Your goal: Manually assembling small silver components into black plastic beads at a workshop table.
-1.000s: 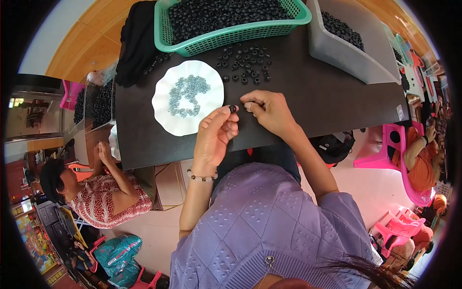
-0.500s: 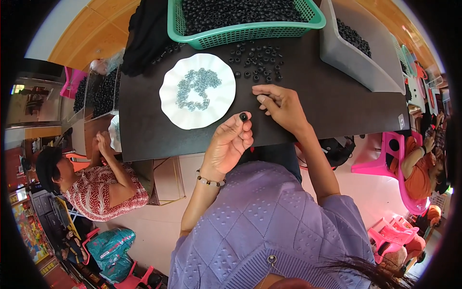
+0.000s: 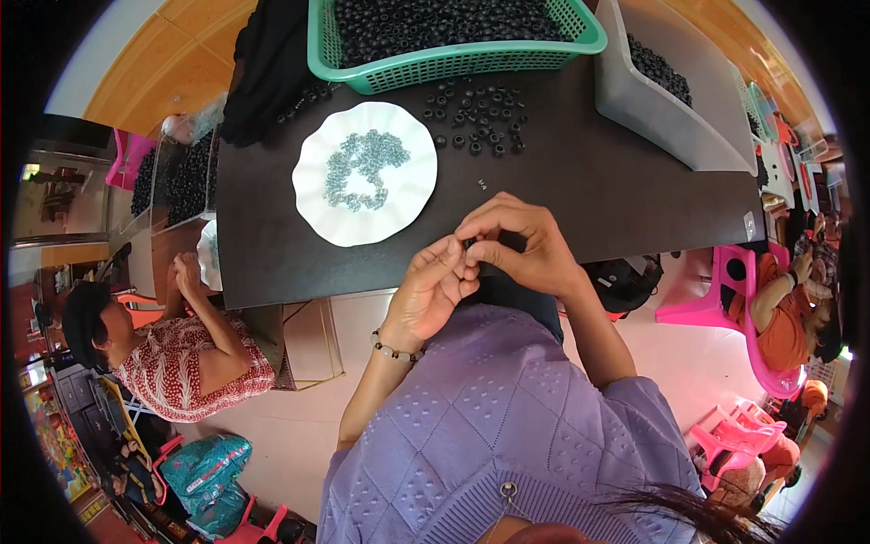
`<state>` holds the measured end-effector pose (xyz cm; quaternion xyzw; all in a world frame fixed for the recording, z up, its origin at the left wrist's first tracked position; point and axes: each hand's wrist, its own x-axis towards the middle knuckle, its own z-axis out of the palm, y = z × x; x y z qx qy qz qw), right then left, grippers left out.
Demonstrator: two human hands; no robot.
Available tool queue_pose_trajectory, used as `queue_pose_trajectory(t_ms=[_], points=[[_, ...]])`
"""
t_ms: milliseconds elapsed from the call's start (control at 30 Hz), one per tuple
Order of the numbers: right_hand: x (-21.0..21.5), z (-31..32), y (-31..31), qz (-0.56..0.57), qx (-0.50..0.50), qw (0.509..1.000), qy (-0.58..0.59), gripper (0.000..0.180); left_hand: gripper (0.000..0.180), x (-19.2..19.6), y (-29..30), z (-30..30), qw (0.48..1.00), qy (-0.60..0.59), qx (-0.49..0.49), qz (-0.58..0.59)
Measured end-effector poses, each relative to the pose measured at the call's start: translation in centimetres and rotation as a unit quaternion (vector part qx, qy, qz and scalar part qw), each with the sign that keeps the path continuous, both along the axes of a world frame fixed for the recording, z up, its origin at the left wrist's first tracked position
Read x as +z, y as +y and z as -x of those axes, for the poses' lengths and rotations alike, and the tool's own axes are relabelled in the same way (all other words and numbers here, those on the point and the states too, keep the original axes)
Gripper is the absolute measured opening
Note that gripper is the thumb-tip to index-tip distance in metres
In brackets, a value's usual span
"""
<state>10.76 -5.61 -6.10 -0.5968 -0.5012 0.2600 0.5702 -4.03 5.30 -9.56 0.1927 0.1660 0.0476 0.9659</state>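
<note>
Just over the table's near edge, my left hand [image 3: 426, 288] pinches a small round black part [image 3: 468, 243] between thumb and fingers. My right hand [image 3: 521, 238] is closed at the same part, its thumb and forefinger against it. Those fingertips cover most of the part, and anything else pinched in them is hidden. Left of my hands lies a white wavy-edged plate [image 3: 317, 218] with many small clear pieces [image 3: 367, 163] on it. Beyond my right hand, a tiny clear piece [image 3: 482, 184] rests on the dark table [image 3: 634, 204].
Loose black parts [image 3: 480, 113] lie before a green basket [image 3: 453, 68] full of similar parts. A grey bin [image 3: 671, 127] stands at the far right, black cloth [image 3: 267, 82] at the far left. A person [image 3: 190, 354] sits on the left; a pink chair [image 3: 725, 290] is at right.
My right hand has come in toward my left, and its fingertips now meet the black part. The part has dropped slightly nearer to me. A tiny clear piece on the table is now exposed.
</note>
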Motion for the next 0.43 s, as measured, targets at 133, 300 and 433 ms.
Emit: queue_pose_trajectory(t_ms=[133, 300, 433], points=[[-0.9, 0.8, -0.5, -0.007, 0.005, 0.995, 0.096, 0.019, 0.022, -0.2, -0.5, 0.5, 1.0, -0.011, -0.01, 0.005], [-0.4, 1.4, -0.5, 0.003, -0.036, 0.999, 0.008, 0.018, 0.022, -0.5, -0.7, 0.8, 1.0, -0.002, 0.004, 0.009], [-0.4, 1.4, -0.6, 0.003, -0.031, 1.0, 0.003, 0.019, 0.024, -0.8, -0.7, 1.0, 1.0, 0.004, 0.01, 0.018]])
